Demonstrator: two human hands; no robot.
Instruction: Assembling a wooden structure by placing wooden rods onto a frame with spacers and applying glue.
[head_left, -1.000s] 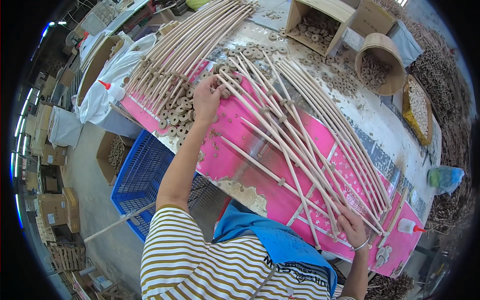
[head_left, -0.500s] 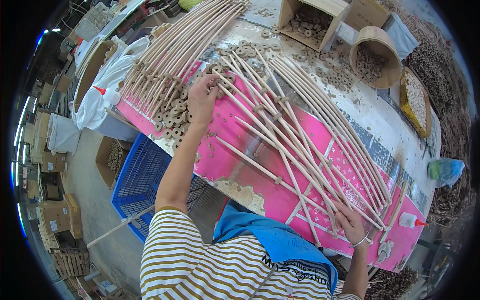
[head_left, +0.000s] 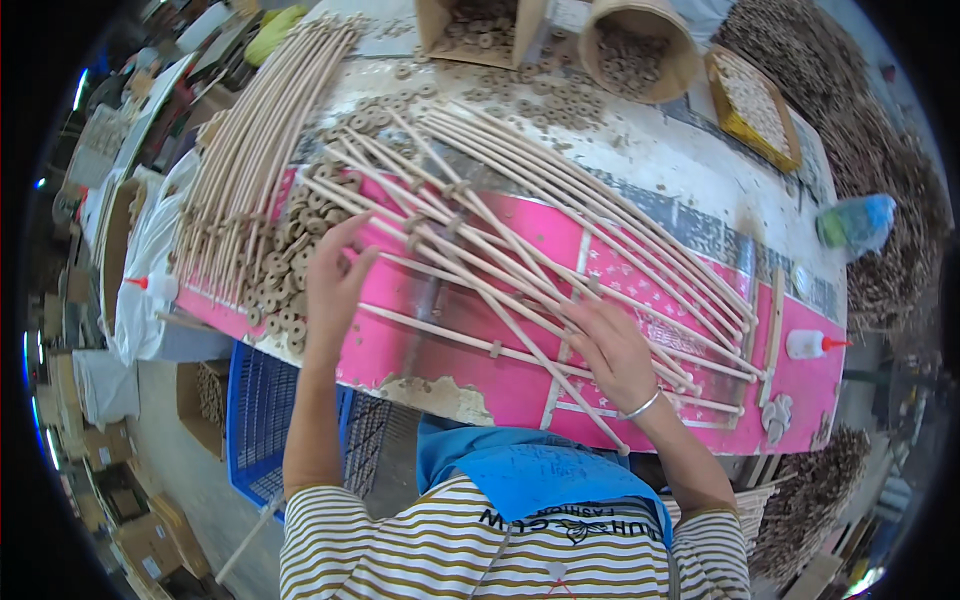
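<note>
My left hand is beside the left ends of the loose rods, thumb and forefinger apart with nothing seen between them. A pile of brown ring-shaped discs lies just left of it. My right hand rests over the middle of the crossed wooden rods, its fingers bent down and closed on a rod; the fingertips are partly hidden. Several of these rods carry a small disc threaded on the shaft. Closer to me, another rod with one disc on it lies on the pink table covering.
Finished-looking rods are bundled at the far left, and a parallel row of rods lies right of centre. Farther back stand a box of discs, a round tub and a yellow tray. A glue bottle lies right.
The view has shifted, so the table appears higher and further left. My left hand has come off the rod end and opened. My right hand has moved left from the rods' right ends toward their middle.
</note>
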